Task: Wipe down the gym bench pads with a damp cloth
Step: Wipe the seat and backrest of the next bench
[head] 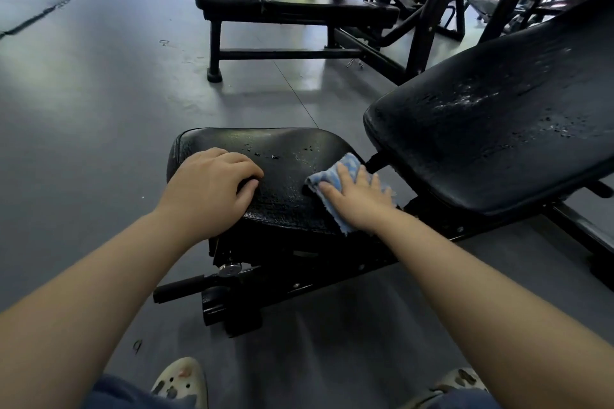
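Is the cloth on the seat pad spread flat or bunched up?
Mostly spread flat: the cloth lies under the right hand's straight fingers on the seat pad, its edges showing around the hand.

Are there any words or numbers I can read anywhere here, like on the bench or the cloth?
No words or numbers can be read in this picture.
Seat pad: plain black, only wet drops, no label.
Back pad: plain black, no label.
Cloth under the right hand: blue and white pattern, no writing.
Round metal knob under the seat: any marking is too small and blurred to read.
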`<state>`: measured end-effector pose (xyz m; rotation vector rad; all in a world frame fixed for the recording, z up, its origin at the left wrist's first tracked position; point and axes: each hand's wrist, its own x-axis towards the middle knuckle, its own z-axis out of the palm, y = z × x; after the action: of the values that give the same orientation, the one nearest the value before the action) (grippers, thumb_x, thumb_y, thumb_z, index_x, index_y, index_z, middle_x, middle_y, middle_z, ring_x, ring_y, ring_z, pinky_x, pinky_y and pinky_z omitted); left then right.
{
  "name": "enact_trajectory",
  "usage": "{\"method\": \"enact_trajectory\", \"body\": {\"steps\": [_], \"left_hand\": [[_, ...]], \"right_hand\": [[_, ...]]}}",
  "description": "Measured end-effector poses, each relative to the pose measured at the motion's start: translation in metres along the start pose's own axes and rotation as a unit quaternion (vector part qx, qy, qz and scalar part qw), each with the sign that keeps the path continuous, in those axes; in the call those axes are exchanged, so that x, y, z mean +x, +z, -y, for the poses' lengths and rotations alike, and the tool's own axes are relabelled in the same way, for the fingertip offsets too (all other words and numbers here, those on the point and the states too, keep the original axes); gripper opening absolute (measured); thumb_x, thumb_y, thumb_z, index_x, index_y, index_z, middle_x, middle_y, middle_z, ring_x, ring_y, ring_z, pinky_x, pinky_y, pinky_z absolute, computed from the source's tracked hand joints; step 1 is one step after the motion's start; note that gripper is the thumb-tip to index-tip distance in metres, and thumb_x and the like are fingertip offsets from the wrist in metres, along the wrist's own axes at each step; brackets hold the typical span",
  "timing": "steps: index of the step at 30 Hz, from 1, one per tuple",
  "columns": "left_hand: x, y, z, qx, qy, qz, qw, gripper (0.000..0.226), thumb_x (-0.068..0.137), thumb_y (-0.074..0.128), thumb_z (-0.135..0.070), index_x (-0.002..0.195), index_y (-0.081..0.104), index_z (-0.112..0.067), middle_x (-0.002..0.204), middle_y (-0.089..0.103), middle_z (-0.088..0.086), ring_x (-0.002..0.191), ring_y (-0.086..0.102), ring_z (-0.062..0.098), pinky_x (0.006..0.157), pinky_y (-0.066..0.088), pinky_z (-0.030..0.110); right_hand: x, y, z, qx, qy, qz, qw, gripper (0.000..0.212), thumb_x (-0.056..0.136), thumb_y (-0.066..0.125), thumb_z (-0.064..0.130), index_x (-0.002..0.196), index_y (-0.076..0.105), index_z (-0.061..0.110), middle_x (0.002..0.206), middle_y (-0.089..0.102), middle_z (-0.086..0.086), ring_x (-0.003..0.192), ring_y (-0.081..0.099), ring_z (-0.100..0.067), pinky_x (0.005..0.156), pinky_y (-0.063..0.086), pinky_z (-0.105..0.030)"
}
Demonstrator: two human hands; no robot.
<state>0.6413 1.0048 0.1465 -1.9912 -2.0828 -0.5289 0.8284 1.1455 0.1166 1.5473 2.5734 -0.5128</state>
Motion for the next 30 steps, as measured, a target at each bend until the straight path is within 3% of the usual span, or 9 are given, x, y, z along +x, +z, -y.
{"method": "enact_trajectory", "body": {"steps": [6, 8, 10, 14, 17, 21, 30], "left_hand": [[0.0, 0.0, -0.001, -0.028, -0.008, -0.004, 1.0, 0.032, 0.084, 0.044, -0.021, 0.102, 0.07, -0.016, 0.106, 0.069, 0.0, 0.095, 0.062, 0.029, 0.085, 0.046, 0.038], [0.0, 0.0, 0.001, -0.05, -0.013, -0.003, 0.999, 0.027, 0.089, 0.049, -0.013, 0.11, 0.068, -0.016, 0.116, 0.064, 0.0, 0.108, 0.056, 0.027, 0.094, 0.041, 0.037], [0.0, -0.001, 0.004, -0.082, -0.02, -0.002, 0.996, 0.029, 0.092, 0.05, -0.008, 0.115, 0.065, -0.017, 0.123, 0.059, -0.001, 0.117, 0.049, 0.024, 0.099, 0.036, 0.033], [-0.002, -0.007, 0.018, -0.15, -0.054, -0.028, 0.987, 0.032, 0.09, 0.045, -0.004, 0.111, 0.067, -0.011, 0.12, 0.061, 0.004, 0.115, 0.051, 0.025, 0.1, 0.035, 0.029], [-0.003, -0.016, 0.032, -0.186, -0.12, -0.057, 0.973, 0.037, 0.083, 0.04, -0.007, 0.108, 0.068, -0.007, 0.116, 0.062, 0.009, 0.112, 0.054, 0.028, 0.095, 0.033, 0.022], [-0.006, -0.031, 0.047, -0.207, -0.219, -0.096, 0.949, 0.037, 0.088, 0.042, 0.006, 0.114, 0.065, -0.009, 0.12, 0.059, 0.012, 0.116, 0.051, 0.028, 0.091, 0.034, 0.022], [-0.009, -0.033, 0.058, -0.185, -0.288, -0.101, 0.934, 0.04, 0.091, 0.043, 0.003, 0.126, 0.056, -0.01, 0.133, 0.051, 0.013, 0.123, 0.046, 0.027, 0.1, 0.033, 0.029]], "right_hand": [[-0.041, 0.016, 0.001, -0.031, -0.135, -0.041, 0.99, 0.063, 0.094, 0.015, 0.061, 0.149, -0.005, 0.038, 0.159, -0.009, -0.002, 0.146, -0.012, -0.023, 0.117, -0.004, -0.045], [-0.051, 0.02, -0.001, -0.047, -0.145, -0.051, 0.987, 0.072, 0.084, 0.004, 0.07, 0.148, -0.006, 0.041, 0.159, -0.009, 0.002, 0.146, -0.012, -0.019, 0.118, -0.004, -0.044], [-0.057, 0.021, 0.005, -0.056, -0.137, -0.059, 0.987, 0.069, 0.086, 0.004, 0.069, 0.148, -0.006, 0.041, 0.159, -0.009, 0.003, 0.146, -0.012, -0.019, 0.118, -0.003, -0.044], [-0.062, 0.022, 0.036, -0.059, -0.151, -0.069, 0.984, 0.077, 0.08, -0.002, 0.073, 0.148, -0.007, 0.039, 0.16, -0.008, 0.002, 0.146, -0.01, -0.02, 0.117, -0.003, -0.043], [-0.059, 0.02, 0.067, -0.046, -0.189, -0.068, 0.979, 0.066, 0.092, 0.01, 0.065, 0.149, -0.006, 0.037, 0.16, -0.007, -0.001, 0.146, -0.01, -0.022, 0.117, -0.003, -0.044], [-0.05, 0.016, 0.116, -0.043, -0.241, -0.072, 0.967, 0.062, 0.096, 0.019, 0.056, 0.15, -0.002, 0.035, 0.16, -0.006, -0.003, 0.146, -0.009, -0.025, 0.115, -0.002, -0.048], [0.012, -0.009, 0.17, -0.027, -0.284, -0.026, 0.958, 0.062, 0.095, 0.027, 0.059, 0.15, 0.008, 0.036, 0.16, -0.001, 0.001, 0.147, 0.001, -0.024, 0.115, 0.004, -0.048]]}}
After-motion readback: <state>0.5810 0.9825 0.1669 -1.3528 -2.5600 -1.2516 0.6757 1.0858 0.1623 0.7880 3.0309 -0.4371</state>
